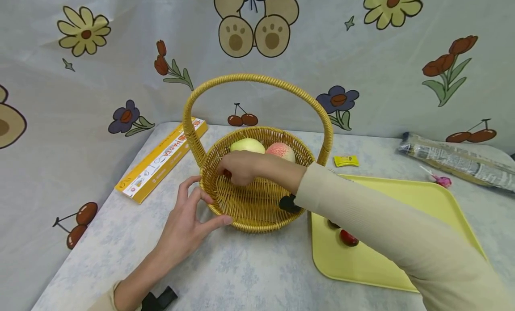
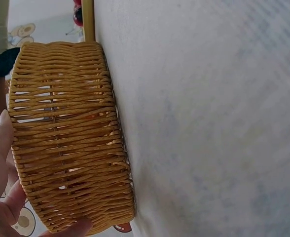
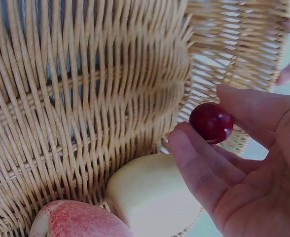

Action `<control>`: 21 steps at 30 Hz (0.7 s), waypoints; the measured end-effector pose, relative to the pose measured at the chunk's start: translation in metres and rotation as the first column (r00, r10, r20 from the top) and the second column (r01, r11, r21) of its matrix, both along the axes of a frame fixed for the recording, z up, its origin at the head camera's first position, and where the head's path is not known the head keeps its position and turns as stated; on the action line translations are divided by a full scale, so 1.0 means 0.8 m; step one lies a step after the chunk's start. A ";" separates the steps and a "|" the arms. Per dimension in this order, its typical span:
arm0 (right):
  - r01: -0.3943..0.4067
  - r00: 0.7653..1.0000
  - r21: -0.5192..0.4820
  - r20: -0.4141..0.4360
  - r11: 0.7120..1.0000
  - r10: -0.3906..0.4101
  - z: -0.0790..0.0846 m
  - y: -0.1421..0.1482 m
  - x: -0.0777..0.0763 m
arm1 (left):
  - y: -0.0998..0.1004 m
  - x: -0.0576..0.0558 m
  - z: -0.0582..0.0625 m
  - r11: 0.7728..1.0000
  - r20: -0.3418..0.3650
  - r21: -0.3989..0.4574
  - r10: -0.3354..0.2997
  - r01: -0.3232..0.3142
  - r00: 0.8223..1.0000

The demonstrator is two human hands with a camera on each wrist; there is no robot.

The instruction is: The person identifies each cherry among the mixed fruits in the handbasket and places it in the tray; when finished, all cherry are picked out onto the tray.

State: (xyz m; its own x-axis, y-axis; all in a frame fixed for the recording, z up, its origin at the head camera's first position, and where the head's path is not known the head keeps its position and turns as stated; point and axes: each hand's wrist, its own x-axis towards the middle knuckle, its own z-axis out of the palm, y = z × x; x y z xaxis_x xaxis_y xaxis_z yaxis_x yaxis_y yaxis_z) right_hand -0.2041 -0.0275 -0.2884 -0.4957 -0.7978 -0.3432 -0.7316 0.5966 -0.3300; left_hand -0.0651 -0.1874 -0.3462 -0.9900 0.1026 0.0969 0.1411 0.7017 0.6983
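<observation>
A round wicker basket (image 1: 257, 227) with a tall arched handle stands on the table. My left hand (image 1: 185, 228) holds its near left side, thumb and fingers spread along the rim. Inside the basket, my right hand (image 1: 243, 166) pinches a dark red cherry (image 3: 211, 123) between thumb and fingers, near the left wall. Towards the back of the basket lie a pale yellow-green fruit (image 1: 247, 145) and a pink peach (image 1: 280, 151). The right wrist view shows the cherry raised off the woven bottom, beside the pale fruit.
At right, a yellow tray (image 1: 426, 199) holds a red cherry (image 1: 349, 238) and another dark one, partly under my right sleeve. A pasta box (image 1: 161, 161) lies left of the basket. Behind the tray are a yellow wrapped packet (image 1: 346, 161), a lollipop (image 1: 442, 181) and a long plastic-wrapped bundle (image 1: 458, 159).
</observation>
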 end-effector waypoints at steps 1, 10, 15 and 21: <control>-0.012 1.000 -0.027 0.001 1.000 0.012 0.002 0.004 0.002 | 0.000 0.000 0.000 1.000 -0.002 -0.001 -0.001 0.001 1.000; 0.025 0.998 -0.203 -0.059 0.979 -0.038 0.021 0.052 0.037 | 0.002 -0.001 -0.001 1.000 -0.006 -0.007 0.000 0.000 1.000; 0.048 0.992 -0.317 -0.097 0.947 -0.083 0.024 0.082 0.059 | 0.002 -0.001 -0.001 1.000 -0.005 -0.019 0.004 -0.004 1.000; 0.086 0.985 -0.462 -0.096 0.883 -0.146 0.024 0.131 0.092 | 0.002 -0.001 -0.001 1.000 -0.007 -0.011 0.002 -0.002 1.000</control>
State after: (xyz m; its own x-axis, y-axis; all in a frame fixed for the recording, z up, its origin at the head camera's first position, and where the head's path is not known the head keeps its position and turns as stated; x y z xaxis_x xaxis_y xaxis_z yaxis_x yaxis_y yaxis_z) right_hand -0.1309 0.0776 -0.2691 -0.6090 -0.7850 0.1138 -0.7194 0.4863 -0.4959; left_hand -0.0663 -0.1861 -0.3471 -0.9895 0.1017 0.1029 0.1446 0.7094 0.6898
